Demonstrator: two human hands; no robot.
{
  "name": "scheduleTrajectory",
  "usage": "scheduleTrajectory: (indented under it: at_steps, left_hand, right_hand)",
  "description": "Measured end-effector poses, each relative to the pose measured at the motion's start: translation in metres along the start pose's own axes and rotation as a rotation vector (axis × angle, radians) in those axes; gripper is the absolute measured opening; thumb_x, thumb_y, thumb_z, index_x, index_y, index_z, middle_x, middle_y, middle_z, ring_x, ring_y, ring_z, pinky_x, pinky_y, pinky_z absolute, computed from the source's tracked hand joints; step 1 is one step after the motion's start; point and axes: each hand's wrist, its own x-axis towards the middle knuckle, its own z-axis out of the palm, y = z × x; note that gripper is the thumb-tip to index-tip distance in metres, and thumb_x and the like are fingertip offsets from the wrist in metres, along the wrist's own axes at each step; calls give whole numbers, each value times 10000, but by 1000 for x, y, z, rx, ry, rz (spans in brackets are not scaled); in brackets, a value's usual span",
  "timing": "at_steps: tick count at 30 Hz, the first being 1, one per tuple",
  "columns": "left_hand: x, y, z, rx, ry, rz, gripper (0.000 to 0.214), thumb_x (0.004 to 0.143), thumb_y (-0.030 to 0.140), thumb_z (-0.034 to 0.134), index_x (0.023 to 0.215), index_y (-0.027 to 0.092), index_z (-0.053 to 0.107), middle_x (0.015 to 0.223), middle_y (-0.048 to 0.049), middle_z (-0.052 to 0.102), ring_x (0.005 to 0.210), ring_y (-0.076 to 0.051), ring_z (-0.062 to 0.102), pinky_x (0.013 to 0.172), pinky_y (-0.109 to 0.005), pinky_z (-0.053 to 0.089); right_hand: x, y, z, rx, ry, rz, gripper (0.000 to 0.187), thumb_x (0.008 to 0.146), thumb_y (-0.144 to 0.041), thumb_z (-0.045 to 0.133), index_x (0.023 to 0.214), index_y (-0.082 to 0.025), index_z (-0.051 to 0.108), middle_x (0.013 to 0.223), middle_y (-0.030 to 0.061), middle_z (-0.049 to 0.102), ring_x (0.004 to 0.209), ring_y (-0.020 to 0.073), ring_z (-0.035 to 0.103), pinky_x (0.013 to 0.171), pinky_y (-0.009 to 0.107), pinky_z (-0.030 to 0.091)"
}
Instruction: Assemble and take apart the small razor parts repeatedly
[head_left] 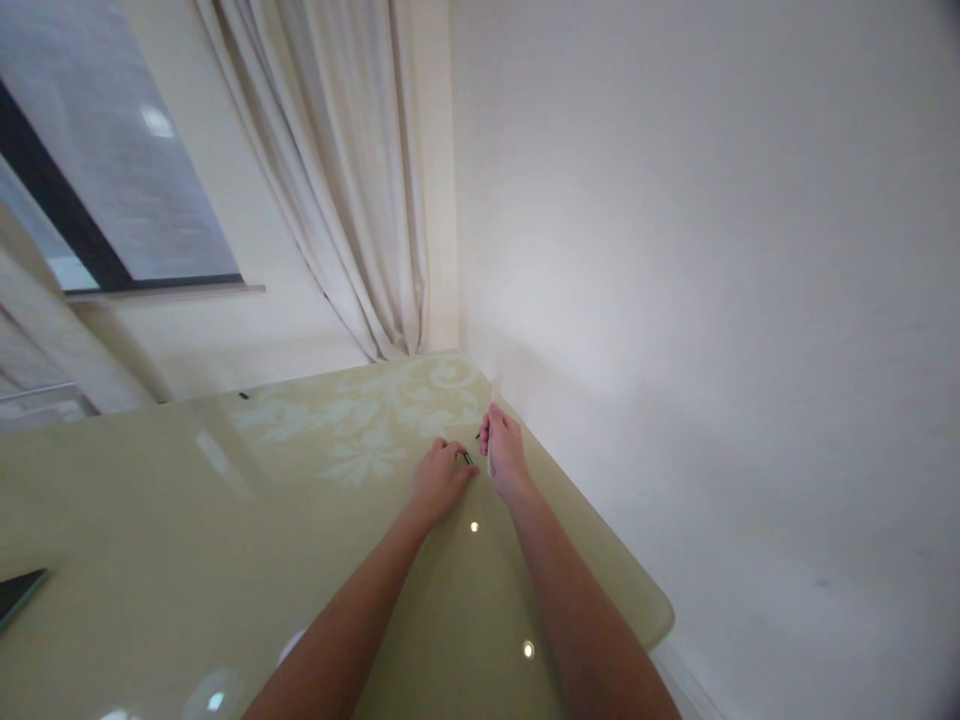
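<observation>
Both of my hands are close together over the far right corner of the glossy table (pixel 285 530). My left hand (pixel 439 480) pinches a small dark piece (pixel 469 459) between thumb and fingers, low over the tabletop. Just to the right, my right hand (pixel 506 448) is closed around a slim pale strip (pixel 490 464), most of it hidden by the fingers. A little dark tip (pixel 478 436) sticks out on that hand's left side; whether it belongs to the strip I cannot tell. A narrow gap separates the two hands.
A small black piece (pixel 244 396) lies near the table's back edge. At the left edge is the corner of a dark flat object (pixel 21 592). The white wall (pixel 712 330) runs along the table's right side; a pale curtain (pixel 352 180) hangs behind, beside a window (pixel 165 190).
</observation>
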Motion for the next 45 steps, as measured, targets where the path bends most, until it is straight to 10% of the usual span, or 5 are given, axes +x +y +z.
scheduleTrajectory:
  at_steps: [5, 12, 17, 45]
  left_hand:
    - [-21, -11, -21, -29, 0, 63, 214, 890, 284, 686, 1067, 176, 739, 1107, -94, 677, 857, -212, 669, 842, -342, 513]
    - [-107, -60, -93, -158, 239, 125, 329, 890, 445, 726, 1159, 255, 728, 1006, -37, 681, 717, -184, 590, 733, -315, 518]
    - [-154, -83, -109, -181, 376, 140, 318, 868, 451, 774, 1131, 273, 758, 964, -35, 694, 693, -175, 575, 693, -289, 512]
    - [-161, -85, -99, -340, 364, 142, 316, 867, 293, 795, 1154, 266, 667, 971, 0, 622, 681, -133, 546, 660, -265, 514]
  right_hand:
    - [-12, -1, 6, -49, -242, 117, 409, 844, -593, 622, 731, -203, 571, 535, -84, 422, 414, 78, 319, 402, 225, 227]
    - [-54, 3, 37, -317, -607, 190, 261, 872, -413, 697, 773, -172, 689, 547, -72, 437, 468, 80, 355, 437, 220, 230]
    - [-100, 6, 64, -179, -827, 268, 352, 867, -496, 722, 715, -186, 650, 513, -80, 388, 465, 80, 291, 440, 240, 200]
    - [-118, 16, 64, -121, -753, 384, 237, 749, -378, 753, 780, -167, 648, 491, -99, 409, 428, 65, 284, 424, 248, 161]
